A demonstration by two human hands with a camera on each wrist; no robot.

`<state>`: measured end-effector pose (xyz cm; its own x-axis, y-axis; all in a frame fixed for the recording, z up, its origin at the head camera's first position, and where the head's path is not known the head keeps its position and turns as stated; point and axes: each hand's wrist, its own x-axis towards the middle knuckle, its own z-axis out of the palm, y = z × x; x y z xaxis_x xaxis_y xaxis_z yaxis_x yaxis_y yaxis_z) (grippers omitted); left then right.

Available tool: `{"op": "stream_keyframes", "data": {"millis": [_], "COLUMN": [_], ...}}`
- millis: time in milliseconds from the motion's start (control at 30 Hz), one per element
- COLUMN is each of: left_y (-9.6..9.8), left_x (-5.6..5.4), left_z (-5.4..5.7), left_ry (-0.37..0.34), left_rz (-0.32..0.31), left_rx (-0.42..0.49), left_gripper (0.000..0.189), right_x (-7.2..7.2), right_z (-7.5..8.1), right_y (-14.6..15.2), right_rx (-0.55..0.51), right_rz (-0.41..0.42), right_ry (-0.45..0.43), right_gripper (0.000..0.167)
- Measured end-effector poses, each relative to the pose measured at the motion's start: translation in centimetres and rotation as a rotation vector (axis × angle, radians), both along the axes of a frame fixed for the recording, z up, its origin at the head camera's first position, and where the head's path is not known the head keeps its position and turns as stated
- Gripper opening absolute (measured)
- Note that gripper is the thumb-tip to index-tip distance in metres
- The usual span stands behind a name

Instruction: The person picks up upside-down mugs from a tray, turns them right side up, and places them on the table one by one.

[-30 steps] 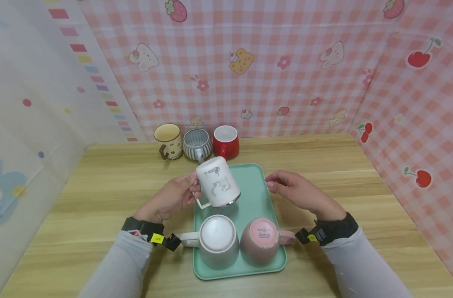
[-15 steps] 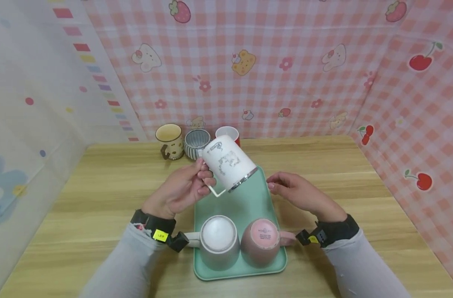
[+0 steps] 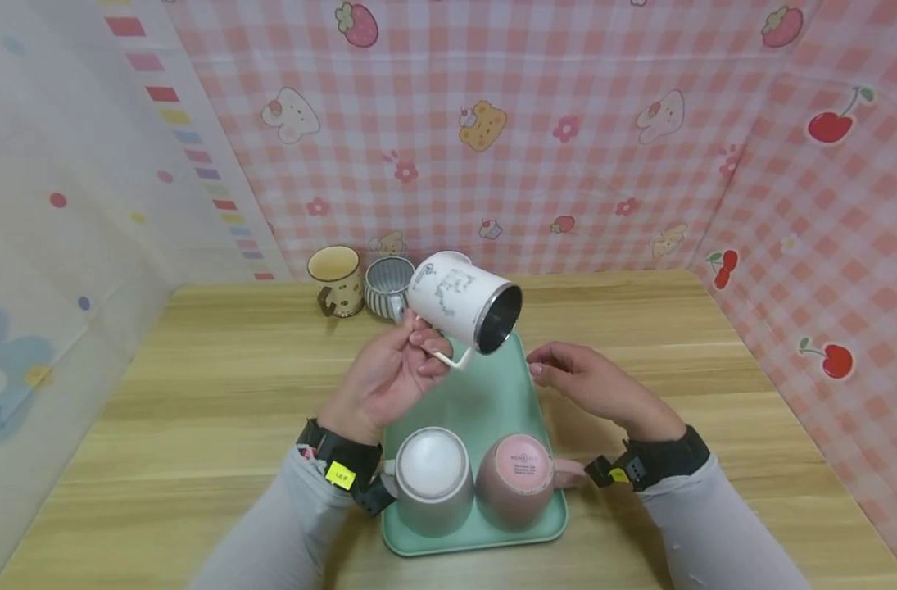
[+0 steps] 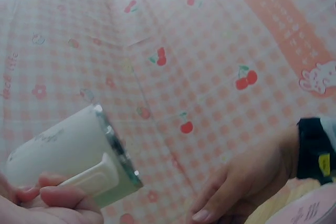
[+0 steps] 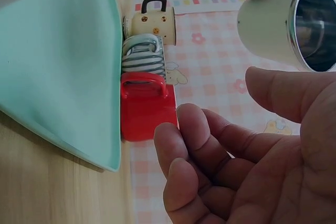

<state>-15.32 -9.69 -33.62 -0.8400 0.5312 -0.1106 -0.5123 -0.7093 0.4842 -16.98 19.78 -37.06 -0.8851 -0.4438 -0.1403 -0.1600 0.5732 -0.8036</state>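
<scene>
Two upturned mugs fill the near end of the green tray (image 3: 492,393): taking the tray as our clock, the grey mug (image 3: 433,492) sits at seven, the pink mug (image 3: 518,492) at five. Just beside the rim at two, the right hand (image 3: 595,381) hangs, and the right wrist view opens up what the head view squeezes: thumb spread well apart from loosely bent fingers! Across at ten, the left hand (image 3: 392,373) curls its fingers round the handle (image 4: 97,177) of the white mug (image 3: 451,299), aloft at twelve, tipped, mouth facing four; the left wrist catches that mouth nearly edge-on. Beyond, near eleven, stand the striped mug (image 3: 387,287) and the yellow mug (image 3: 345,287). The red mug (image 5: 147,108) gives the head view only a sliver of rim, the right wrist nearly everything. Farthest back, pink-checked cloth (image 3: 603,188).
</scene>
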Motion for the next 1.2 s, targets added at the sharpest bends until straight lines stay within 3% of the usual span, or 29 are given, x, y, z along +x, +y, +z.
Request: {"op": "stream_keyframes", "data": {"millis": [233,500,800,967,1200], "left_y": [1.0,2.0,2.5,2.4,2.1], "left_x": [0.8,1.0,1.4,1.5,1.6], "left_z": [0.1,-0.1,-0.4,-0.4,-0.4], "left_ry": [-0.024,-0.039,-0.036,-0.024,0.107], "left_rz": [0.044,0.055,0.006,0.011,-0.006], "left_rx": [0.042,0.062,0.072,-0.015,-0.245], "left_gripper": [0.032,0.029,0.032,0.031,0.038], "right_x": [1.3,3.4,4.6,4.8,5.0], "right_z": [1.3,2.4,2.4,2.4,2.7], "right_y": [-1.0,-2.9,-4.1,-4.3,-4.3], "right_rx": [0.024,0.002,-0.154,-0.191,-0.286], "right_rz": [0.033,0.147,0.204,0.195,0.119], "right_ry": [0.029,0.090,0.170,0.171,0.160], "right_gripper": [0.036,0.041,0.046,0.052,0.041]}}
